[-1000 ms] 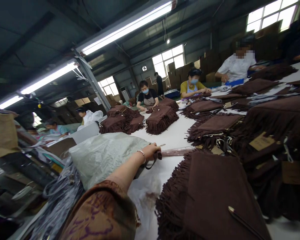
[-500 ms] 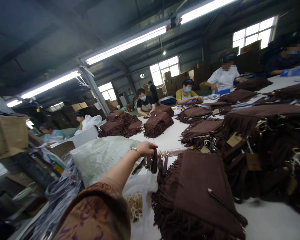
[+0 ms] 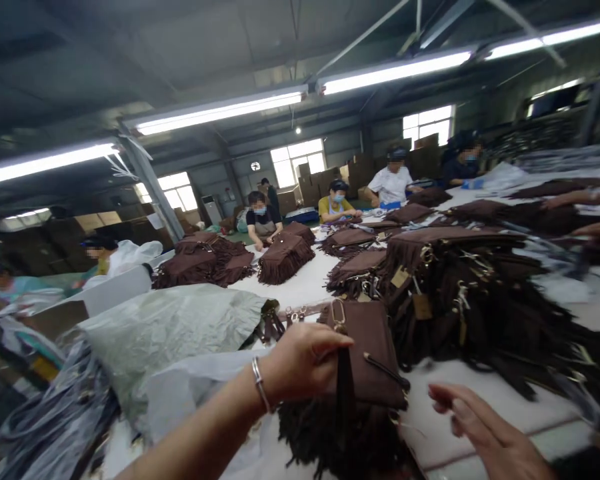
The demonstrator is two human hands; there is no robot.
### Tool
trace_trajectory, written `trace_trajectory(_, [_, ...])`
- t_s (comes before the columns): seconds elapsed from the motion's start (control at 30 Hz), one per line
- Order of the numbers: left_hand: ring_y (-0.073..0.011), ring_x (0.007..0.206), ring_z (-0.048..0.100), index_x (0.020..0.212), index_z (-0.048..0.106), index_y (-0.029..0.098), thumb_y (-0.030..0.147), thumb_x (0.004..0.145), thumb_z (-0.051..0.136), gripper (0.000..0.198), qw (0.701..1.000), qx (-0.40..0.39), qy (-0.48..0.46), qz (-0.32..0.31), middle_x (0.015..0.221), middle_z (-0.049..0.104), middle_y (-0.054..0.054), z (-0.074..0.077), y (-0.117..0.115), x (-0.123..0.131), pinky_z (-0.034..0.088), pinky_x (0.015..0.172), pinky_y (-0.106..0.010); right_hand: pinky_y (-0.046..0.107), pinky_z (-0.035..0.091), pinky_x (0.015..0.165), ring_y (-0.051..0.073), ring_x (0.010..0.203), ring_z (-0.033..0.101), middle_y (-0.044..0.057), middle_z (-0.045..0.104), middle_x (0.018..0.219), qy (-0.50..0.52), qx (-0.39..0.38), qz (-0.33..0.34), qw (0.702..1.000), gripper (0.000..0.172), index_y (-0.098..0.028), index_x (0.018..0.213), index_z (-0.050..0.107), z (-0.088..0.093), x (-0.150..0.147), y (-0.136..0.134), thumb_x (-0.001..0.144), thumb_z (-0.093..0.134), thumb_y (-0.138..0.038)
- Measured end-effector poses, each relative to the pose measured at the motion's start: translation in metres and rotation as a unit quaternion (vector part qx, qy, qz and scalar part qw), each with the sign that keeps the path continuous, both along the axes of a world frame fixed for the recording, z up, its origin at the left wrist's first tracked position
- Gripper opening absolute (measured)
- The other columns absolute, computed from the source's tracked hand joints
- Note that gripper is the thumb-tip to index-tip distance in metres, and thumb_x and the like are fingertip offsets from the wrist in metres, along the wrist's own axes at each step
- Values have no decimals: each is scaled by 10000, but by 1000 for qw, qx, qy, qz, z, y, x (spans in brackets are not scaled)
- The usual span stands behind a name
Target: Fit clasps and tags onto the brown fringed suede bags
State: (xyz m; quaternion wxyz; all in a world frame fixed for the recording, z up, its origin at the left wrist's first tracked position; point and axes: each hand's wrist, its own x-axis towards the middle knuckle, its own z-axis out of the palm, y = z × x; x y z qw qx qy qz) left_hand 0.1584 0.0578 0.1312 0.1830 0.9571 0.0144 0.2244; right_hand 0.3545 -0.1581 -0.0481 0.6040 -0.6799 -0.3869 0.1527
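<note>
My left hand (image 3: 300,360), a bangle on its wrist, pinches a dark brown strap (image 3: 345,383) with a gold metal clasp at its top end. The strap hangs down in front of a brown fringed bag (image 3: 377,330), which lies on the white table with a zipper pull across its face. Low on the right, my right hand (image 3: 495,430) has its fingers apart and holds nothing. Behind my left hand, more straps with gold clasps (image 3: 295,313) lie at the table's edge.
A tall pile of brown fringed bags (image 3: 445,287) with tags stands to the right. Greenish plastic sacking (image 3: 180,327) and bundled grey straps (image 3: 60,413) lie left. Several co-workers sit around the table; another person's hands (image 3: 590,207) reach in at far right.
My left hand has drawn the strap back toward me, in front of the bag. My right hand has come into view. The view has swung to the right.
</note>
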Motion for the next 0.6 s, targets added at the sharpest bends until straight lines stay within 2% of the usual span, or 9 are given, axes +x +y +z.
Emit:
trace_trajectory(0.1, [-153, 684, 641, 1096, 713, 191, 52, 708, 542, 446, 994, 7, 46, -97, 806, 722, -37, -32, -53, 2, 481, 638, -230, 325, 565, 853, 228, 995, 660, 85, 702, 1120, 119, 3, 108, 987, 496, -237, 1184, 672, 56, -38, 6, 945, 420, -591])
trace_trajectory(0.13, [-163, 701, 645, 1069, 710, 189, 54, 698, 551, 426, 991, 0, 58, -117, 810, 720, -40, -44, -67, 2, 483, 649, -235, 324, 541, 893, 222, 1017, 641, 82, 692, 1110, 151, 6, 147, 978, 465, -220, 1157, 671, 66, -50, 9, 946, 451, -571])
trace_trajectory(0.17, [-174, 723, 651, 1030, 710, 184, 56, 689, 557, 395, 989, -9, 66, -131, 820, 721, -47, -56, -79, 3, 487, 665, -242, 305, 531, 873, 210, 983, 634, 72, 688, 1047, 177, 6, 158, 971, 429, -203, 1072, 688, 71, -60, 12, 935, 493, -560])
trace_trajectory(0.27, [-197, 762, 661, 932, 717, 183, 68, 700, 568, 299, 984, -80, 79, -138, 840, 726, -68, -86, -99, -1, 492, 699, -255, 251, 501, 729, 158, 805, 590, 31, 631, 845, 223, 7, 144, 964, 394, -171, 856, 661, 62, -75, 12, 903, 567, -551])
trace_trajectory(0.33, [-188, 718, 648, 897, 729, 200, 107, 774, 555, 232, 978, -177, 78, -81, 796, 719, -67, -96, -102, -7, 480, 672, -255, 228, 455, 609, 122, 666, 530, -2, 566, 725, 242, -10, 125, 962, 424, -170, 800, 615, 49, -76, 6, 893, 564, -580])
trace_trajectory(0.4, [-174, 650, 615, 852, 724, 204, 198, 864, 534, 191, 954, -292, 63, 19, 725, 695, -61, -98, -100, -12, 449, 614, -250, 207, 363, 489, 88, 531, 421, -45, 466, 622, 259, -46, 128, 956, 455, -180, 778, 565, 40, -74, -1, 877, 556, -623])
trace_trajectory(0.47, [-163, 610, 578, 824, 700, 195, 305, 902, 541, 208, 924, -366, 47, 100, 700, 675, -57, -96, -97, -14, 410, 566, -246, 195, 268, 433, 69, 477, 322, -71, 382, 584, 248, -82, 159, 952, 471, -188, 763, 522, 36, -76, -6, 877, 536, -646])
trace_trajectory(0.53, [-155, 601, 546, 782, 678, 192, 365, 884, 585, 222, 916, -378, 49, 125, 693, 661, -49, -95, -95, -15, 379, 555, -243, 190, 243, 427, 68, 487, 310, -69, 371, 587, 202, -106, 196, 954, 473, -190, 734, 493, 36, -80, -9, 903, 503, -631])
trace_trajectory(0.6, [-146, 598, 513, 707, 657, 193, 371, 876, 594, 253, 927, -351, 64, 117, 661, 635, -35, -97, -96, -14, 350, 563, -244, 186, 288, 439, 77, 507, 364, -55, 410, 589, 147, -122, 211, 959, 464, -188, 715, 491, 35, -85, -10, 942, 456, -590])
